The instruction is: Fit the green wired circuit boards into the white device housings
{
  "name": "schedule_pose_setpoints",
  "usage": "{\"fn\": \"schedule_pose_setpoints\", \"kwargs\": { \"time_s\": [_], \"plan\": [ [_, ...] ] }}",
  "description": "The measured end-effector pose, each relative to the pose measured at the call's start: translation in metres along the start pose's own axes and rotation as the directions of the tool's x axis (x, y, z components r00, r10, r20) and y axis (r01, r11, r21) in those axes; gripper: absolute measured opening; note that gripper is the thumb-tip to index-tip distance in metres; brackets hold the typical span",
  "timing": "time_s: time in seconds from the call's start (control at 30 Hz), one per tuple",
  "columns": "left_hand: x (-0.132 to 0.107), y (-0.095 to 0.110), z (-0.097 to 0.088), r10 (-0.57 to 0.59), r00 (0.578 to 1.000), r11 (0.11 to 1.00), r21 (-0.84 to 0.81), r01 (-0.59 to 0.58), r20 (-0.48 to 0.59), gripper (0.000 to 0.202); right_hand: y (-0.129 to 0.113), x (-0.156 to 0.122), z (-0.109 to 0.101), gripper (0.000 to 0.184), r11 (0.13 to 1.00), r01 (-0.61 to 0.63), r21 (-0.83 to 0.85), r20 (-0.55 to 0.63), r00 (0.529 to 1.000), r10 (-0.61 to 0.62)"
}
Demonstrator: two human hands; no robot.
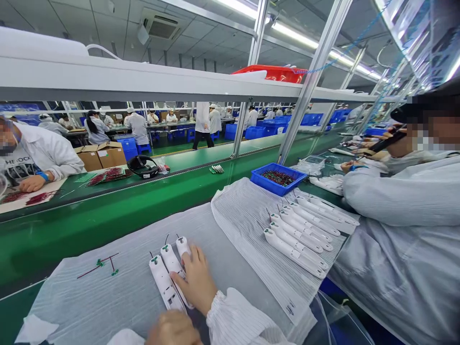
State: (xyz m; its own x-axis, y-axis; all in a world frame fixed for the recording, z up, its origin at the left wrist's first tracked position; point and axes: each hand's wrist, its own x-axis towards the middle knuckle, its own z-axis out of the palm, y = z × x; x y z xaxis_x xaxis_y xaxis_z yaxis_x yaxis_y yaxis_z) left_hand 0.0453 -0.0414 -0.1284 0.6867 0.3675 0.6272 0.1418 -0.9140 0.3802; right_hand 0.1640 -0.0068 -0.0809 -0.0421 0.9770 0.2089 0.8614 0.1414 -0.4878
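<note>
Three long white plastic housings [166, 278] lie side by side on a white foam sheet [108, 297] right in front of me. My right hand [196, 280] rests flat on them, fingers stretched over the rightmost one and thumb across the middle one. My left hand [172, 329] sits at the bottom edge just below the housings. Only its back shows, and its fingers are hidden.
Small green boards with red wires [104, 263] lie to the left. Several white housings [298, 237] are lined up on a second foam sheet to the right, by a blue bin [258, 179] of small parts. A co-worker's sleeve [395, 196] is close on the right. A green conveyor [108, 215] runs behind.
</note>
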Motion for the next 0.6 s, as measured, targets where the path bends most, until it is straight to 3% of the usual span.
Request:
{"fn": "schedule_pose_setpoints", "kwargs": {
  "time_s": [0.07,0.17,0.3,0.43,0.6],
  "plan": [
    [0.023,0.003,-0.032,-0.237,0.971,0.967,0.082,0.240,-0.041,0.031,0.002,0.008,-0.006,0.025,0.998,0.062,0.005,-0.018,0.998,-0.062],
    [0.054,0.003,-0.076,-0.530,0.848,0.847,0.059,0.529,0.001,0.027,0.006,0.017,-0.008,0.029,0.991,0.131,0.008,0.006,0.991,-0.131],
    [0.082,-0.015,-0.113,-0.671,0.733,0.739,0.187,0.647,0.116,0.019,0.011,0.016,0.001,0.034,0.988,0.153,-0.010,0.019,0.988,-0.153],
    [0.109,-0.058,-0.121,-0.757,0.627,0.639,0.403,0.655,0.183,0.017,0.014,0.011,0.006,0.036,0.986,0.161,-0.028,0.011,0.987,-0.161],
    [0.134,-0.111,-0.097,-0.801,0.517,0.596,0.495,0.632,0.302,0.018,0.017,0.009,0.010,0.034,0.982,0.183,-0.053,-0.023,0.982,-0.185]
  ]
}}
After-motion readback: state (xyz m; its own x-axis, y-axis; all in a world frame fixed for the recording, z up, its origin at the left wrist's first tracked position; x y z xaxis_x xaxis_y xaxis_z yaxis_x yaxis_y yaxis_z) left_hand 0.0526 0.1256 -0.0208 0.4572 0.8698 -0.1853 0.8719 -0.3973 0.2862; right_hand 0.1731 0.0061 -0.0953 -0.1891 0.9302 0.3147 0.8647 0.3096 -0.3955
